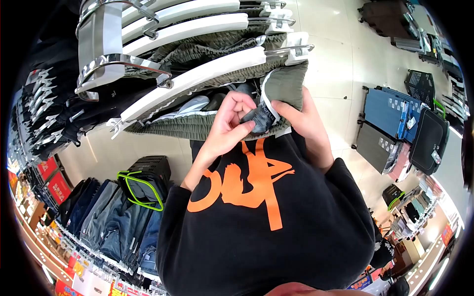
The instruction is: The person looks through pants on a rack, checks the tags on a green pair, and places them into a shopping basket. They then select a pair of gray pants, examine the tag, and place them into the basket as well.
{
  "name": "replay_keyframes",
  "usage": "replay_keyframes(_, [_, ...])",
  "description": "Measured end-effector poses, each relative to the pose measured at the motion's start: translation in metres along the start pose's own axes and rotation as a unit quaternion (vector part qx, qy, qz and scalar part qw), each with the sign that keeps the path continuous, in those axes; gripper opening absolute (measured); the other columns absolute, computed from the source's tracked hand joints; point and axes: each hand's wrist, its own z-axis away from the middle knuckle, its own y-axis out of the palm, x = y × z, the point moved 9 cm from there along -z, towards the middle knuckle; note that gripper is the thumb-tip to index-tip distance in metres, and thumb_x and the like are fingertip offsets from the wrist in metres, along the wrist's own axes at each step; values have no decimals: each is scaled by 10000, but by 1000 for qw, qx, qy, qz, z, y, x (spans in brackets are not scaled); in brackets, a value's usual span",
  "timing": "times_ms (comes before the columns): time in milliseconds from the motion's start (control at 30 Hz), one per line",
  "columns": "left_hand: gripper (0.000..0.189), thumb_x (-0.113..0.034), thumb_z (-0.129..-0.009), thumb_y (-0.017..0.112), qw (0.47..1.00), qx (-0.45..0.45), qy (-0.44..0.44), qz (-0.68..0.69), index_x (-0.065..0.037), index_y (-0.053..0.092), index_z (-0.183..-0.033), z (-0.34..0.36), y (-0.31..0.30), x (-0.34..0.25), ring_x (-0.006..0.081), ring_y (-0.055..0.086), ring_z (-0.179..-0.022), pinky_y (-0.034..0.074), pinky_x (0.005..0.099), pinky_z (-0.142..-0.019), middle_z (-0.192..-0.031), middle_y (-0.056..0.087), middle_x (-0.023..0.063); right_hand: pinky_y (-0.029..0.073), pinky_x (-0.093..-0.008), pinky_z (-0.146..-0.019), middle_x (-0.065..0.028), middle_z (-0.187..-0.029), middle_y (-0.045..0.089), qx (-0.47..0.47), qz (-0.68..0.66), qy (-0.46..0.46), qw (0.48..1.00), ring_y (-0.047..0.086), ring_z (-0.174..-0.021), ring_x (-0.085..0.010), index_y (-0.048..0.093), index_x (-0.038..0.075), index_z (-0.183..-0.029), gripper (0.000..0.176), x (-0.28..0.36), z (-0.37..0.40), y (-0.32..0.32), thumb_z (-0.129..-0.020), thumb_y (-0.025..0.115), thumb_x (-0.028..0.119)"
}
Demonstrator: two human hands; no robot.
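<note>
Olive trousers [185, 126] with a gathered elastic waistband hang from a white clip hanger [192, 70]. My right hand [308, 124] grips the waistband's right end, thumb on its inner side, where the fabric is folded over to show a white edge. Inside the waistband is a dark label [261, 120] with pale lettering, partly covered by fingers. My left hand [231, 121] is closed beside it, thumb and curled fingers pinching the label's left edge. The waistband's inside is partly hidden behind my hands.
More white hangers [187, 35] with olive garments hang behind on a metal rack [101, 54]. Jeans [116, 232] and a black basket [150, 170] with green handles are at lower left. Suitcases [387, 112] stand on the tiled floor [330, 59] at right.
</note>
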Motion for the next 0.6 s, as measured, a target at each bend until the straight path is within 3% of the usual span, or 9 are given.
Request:
replay_keyframes(300, [277,46,-729,548,1000,3,15,25,-39,387,-938,2,-5,-9,34,437,-641,345,144,-542,-768,469,9,417,-246,-705,-57,-852,561,-65,-8,-30,997,514,-791,-104,489,-27,-976,284,12,9,2,-701,524,34])
replay_keyframes(600, [288,52,-715,574,999,8,14,38,-46,394,-917,4,-3,-12,37,459,-614,352,149,-538,-720,482,6,424,-229,-635,-36,-789,565,-49,-4,-40,998,512,-716,-84,515,-29,-915,214,19,8,4,-704,511,3])
